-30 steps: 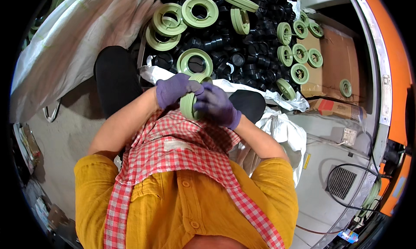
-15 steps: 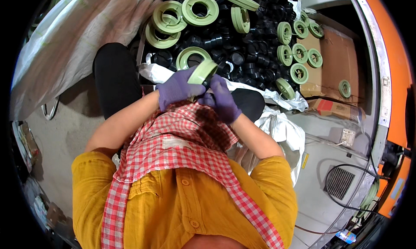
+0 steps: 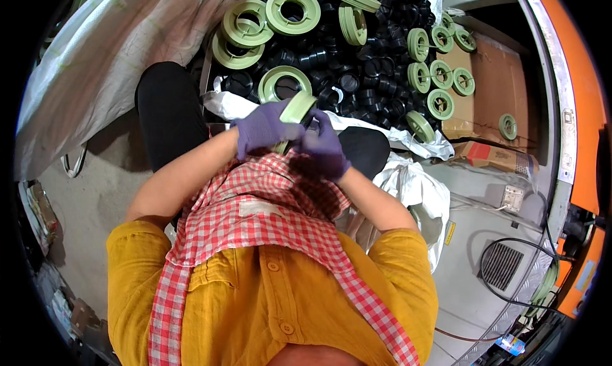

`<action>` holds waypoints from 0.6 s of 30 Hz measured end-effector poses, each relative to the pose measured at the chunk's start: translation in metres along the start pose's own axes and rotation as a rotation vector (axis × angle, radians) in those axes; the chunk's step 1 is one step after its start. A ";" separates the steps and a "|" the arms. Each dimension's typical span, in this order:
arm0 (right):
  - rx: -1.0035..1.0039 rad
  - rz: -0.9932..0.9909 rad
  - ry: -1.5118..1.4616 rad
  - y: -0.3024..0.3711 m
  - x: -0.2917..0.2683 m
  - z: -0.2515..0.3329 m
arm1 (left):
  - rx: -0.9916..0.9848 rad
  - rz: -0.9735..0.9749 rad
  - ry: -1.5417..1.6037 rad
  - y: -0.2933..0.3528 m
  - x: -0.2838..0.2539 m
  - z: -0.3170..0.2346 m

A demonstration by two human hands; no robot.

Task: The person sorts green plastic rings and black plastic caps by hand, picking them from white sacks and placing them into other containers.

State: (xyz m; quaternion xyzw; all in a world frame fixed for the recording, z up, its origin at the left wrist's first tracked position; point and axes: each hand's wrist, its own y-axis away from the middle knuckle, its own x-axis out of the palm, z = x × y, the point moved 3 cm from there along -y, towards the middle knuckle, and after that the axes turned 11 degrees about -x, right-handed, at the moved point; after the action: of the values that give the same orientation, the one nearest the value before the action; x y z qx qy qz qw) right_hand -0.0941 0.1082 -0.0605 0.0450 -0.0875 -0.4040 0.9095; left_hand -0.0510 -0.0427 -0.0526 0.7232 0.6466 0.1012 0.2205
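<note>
The left hand [image 3: 262,129] and right hand [image 3: 326,146] meet around a ring [image 3: 297,108] above the lap. Beyond lie more rings [image 3: 285,82] on parts [image 3: 363,73]; a box [image 3: 494,92] sits right.

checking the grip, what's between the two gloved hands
In the head view, a pale green ring sits between the left hand and the right hand; both hold it, with a small dark part at its right side.

The round plastic spool [image 3: 297,108] was pale green, the rubber gloves [image 3: 262,129] purple, the checked cloth scarf [image 3: 255,213] red-and-white, the buttoned shirt [image 3: 268,302] mustard yellow.
</note>
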 end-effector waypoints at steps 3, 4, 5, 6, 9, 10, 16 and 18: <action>0.460 0.057 -0.435 -0.009 0.004 0.023 | 0.161 -0.183 0.037 0.004 0.009 0.001; 0.543 0.012 -0.454 -0.009 0.006 0.026 | 0.147 -0.233 0.045 0.004 0.007 0.006; 0.179 0.119 -0.109 -0.013 -0.008 0.011 | 0.130 -0.187 0.123 0.002 0.007 0.005; -0.167 0.105 0.280 -0.016 -0.011 0.010 | 0.107 -0.146 0.195 0.002 0.007 0.002; 0.263 0.125 -0.489 -0.020 -0.049 -0.047 | 0.046 -0.157 0.222 -0.002 0.007 -0.006; 0.345 0.131 -0.293 -0.020 -0.056 -0.047 | 0.015 -0.187 0.198 -0.001 0.007 -0.004; 0.021 -0.142 1.119 -0.072 -0.088 -0.007 | 0.076 -0.223 0.954 -0.049 -0.009 0.020; 0.051 -0.066 1.329 -0.099 -0.107 -0.025 | -0.105 -0.546 0.593 -0.064 -0.013 0.033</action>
State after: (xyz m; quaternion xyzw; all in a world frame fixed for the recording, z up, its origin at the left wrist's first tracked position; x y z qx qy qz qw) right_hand -0.2312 0.1217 -0.1127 0.3086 0.4835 -0.3159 0.7558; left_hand -0.0951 -0.0574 -0.1088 0.4523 0.8442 0.2761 0.0801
